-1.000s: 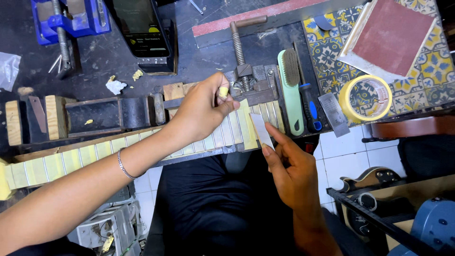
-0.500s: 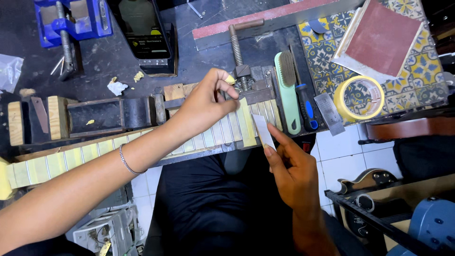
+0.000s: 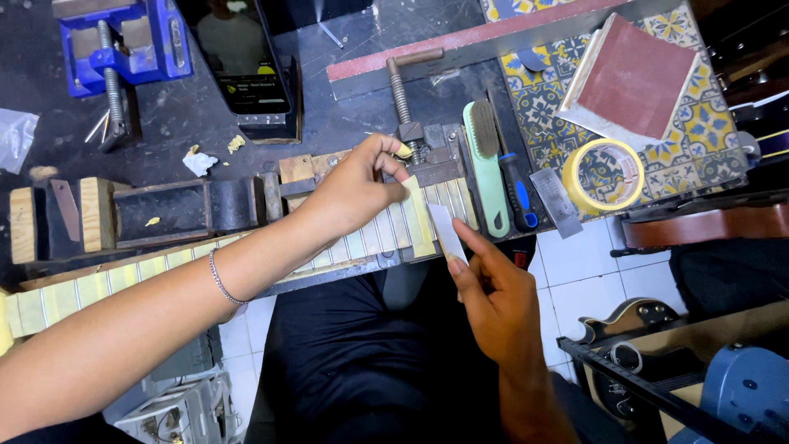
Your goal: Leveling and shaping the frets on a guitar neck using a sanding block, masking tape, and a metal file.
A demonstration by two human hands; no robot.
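Guitar neck (image 3: 246, 263), long and flat with a pale yellowish taped fingerboard crossed by thin metal frets, lies along the front edge of the dark, scuffed table (image 3: 345, 74), its near end resting by wooden clamp blocks. On that end sits the left hand (image 3: 349, 193), palm down over the frets, its fingers (image 3: 386, 156) curled together and pinching a small yellowish piece against the clamp's metal base. The right hand (image 3: 497, 300) is just in front of the neck's end, with thumb and forefinger closed on a thin, flat, pale metal strip (image 3: 446, 233) that stands tilted with its upper edge touching the fingerboard. Just behind the left hand a steel screw clamp (image 3: 404, 99) with a wooden handle rises from the table. Beside the neck's end lie a mint-green plastic brush (image 3: 486, 173) with dark bristles, a tool with a blue and black handle (image 3: 518, 193) and a small grey metal plate (image 3: 556, 201). Farther right, a roll of yellow masking tape (image 3: 602, 174) rests on a patterned tile (image 3: 699, 140), with a reddish sanding sheet (image 3: 637, 78) on its pale block behind it. Far left, a blue bench vise (image 3: 123, 49) stands near a dark phone (image 3: 242, 62) propped upright.
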